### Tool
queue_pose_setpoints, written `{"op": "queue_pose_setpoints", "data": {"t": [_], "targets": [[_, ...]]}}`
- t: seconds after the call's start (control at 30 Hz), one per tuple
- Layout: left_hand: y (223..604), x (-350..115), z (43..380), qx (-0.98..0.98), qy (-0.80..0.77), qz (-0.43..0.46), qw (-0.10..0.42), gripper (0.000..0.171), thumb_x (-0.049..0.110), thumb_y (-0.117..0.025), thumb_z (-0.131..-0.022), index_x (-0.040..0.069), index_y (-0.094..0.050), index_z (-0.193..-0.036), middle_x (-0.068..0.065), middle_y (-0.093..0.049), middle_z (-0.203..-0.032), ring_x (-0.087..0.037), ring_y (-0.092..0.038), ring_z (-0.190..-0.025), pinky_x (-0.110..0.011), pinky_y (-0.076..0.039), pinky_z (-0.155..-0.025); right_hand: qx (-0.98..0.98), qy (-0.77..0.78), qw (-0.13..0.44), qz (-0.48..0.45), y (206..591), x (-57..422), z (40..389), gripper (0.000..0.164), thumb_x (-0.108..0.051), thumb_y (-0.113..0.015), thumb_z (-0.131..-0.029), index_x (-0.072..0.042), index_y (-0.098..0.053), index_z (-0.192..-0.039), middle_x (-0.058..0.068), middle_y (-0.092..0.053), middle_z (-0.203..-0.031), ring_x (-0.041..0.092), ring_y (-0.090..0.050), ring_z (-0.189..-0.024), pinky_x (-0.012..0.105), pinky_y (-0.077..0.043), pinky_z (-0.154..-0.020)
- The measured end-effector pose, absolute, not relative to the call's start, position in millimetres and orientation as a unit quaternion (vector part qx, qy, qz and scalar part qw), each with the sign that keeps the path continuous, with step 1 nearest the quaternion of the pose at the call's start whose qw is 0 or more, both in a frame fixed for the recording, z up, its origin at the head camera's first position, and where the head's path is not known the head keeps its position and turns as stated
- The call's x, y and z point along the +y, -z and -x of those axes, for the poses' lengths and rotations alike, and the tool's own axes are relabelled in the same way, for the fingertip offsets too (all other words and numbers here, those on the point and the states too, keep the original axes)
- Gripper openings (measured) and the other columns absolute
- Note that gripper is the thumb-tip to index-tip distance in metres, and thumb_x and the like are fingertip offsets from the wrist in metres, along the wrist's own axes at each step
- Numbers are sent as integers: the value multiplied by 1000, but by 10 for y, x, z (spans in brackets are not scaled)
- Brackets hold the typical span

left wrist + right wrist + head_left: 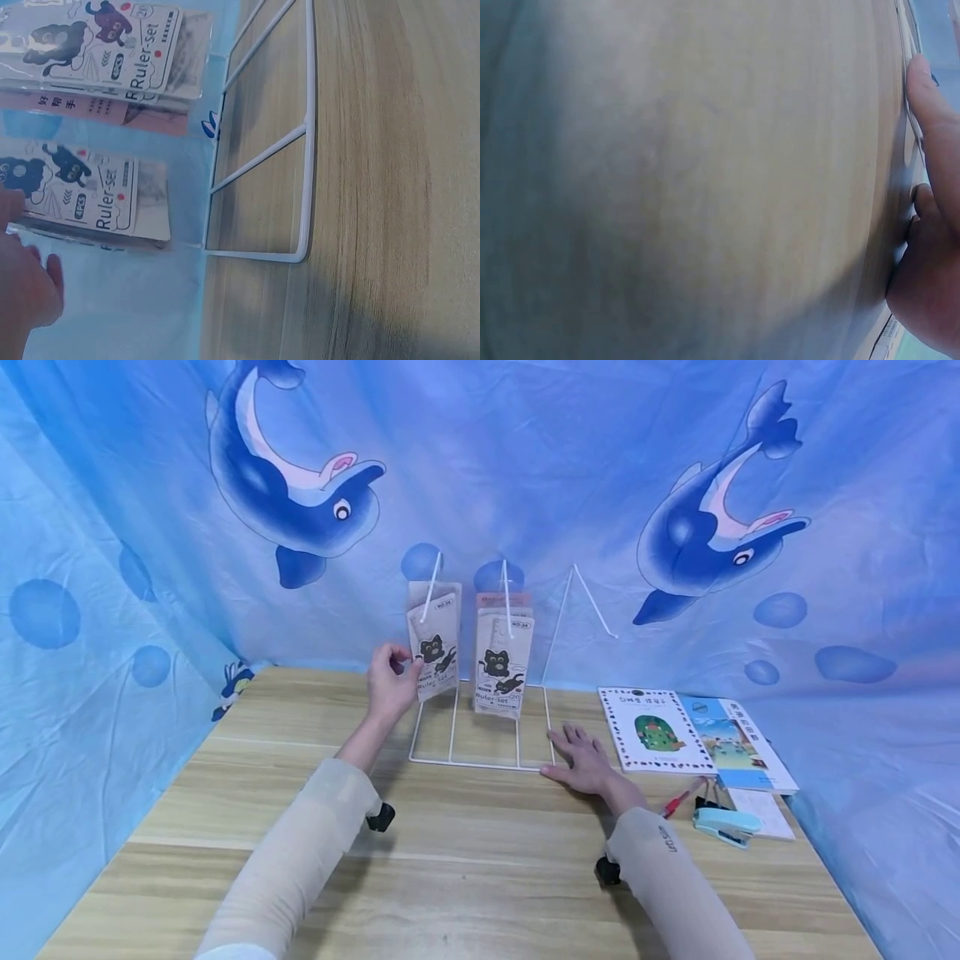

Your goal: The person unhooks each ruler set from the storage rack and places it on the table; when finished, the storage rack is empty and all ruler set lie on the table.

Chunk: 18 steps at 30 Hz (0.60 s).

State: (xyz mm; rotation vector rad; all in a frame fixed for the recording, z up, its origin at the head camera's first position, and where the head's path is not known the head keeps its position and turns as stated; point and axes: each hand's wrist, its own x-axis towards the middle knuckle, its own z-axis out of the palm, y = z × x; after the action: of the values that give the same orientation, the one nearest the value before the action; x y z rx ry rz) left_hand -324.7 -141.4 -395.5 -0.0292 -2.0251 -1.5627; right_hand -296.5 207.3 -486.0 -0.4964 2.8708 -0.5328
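A white wire display rack (483, 766) stands on the table with three long hooks rising at its back. Ruler-set packs with black cat drawings (437, 647) hang from the left hook. My left hand (393, 683) is at their left edge and pinches it between thumb and fingers; in the left wrist view the fingertips are partly cut off. More ruler-set packs (502, 664) hang on the middle hook, a pink card behind them. The right hook (595, 600) carries nothing. With fingers spread, my right hand (583, 762) rests on the table and touches the rack base's front right corner.
At the right lie a white booklet (656, 735), a blue-covered book (723, 743), a red pen (678, 800), a black binder clip (707, 802) and a light blue stapler (726, 823). A blue dolphin-print curtain (510, 460) hangs behind the table.
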Motion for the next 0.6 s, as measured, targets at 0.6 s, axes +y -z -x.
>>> {"op": "queue_pose_setpoints", "data": {"t": [0.6], "targets": [[4105,-1495,3086,-773,613,64,153,30,-7,-60,-87,-10,-53,-117,-30,-62,-112,-33,-60,-101,-30,-55,-95,964,185,90,166,4853,2070,2950,78,-59,-54,-90,-22,-26,-153,19,-11,-163,41,-5,-152,65,-2,-123]]}}
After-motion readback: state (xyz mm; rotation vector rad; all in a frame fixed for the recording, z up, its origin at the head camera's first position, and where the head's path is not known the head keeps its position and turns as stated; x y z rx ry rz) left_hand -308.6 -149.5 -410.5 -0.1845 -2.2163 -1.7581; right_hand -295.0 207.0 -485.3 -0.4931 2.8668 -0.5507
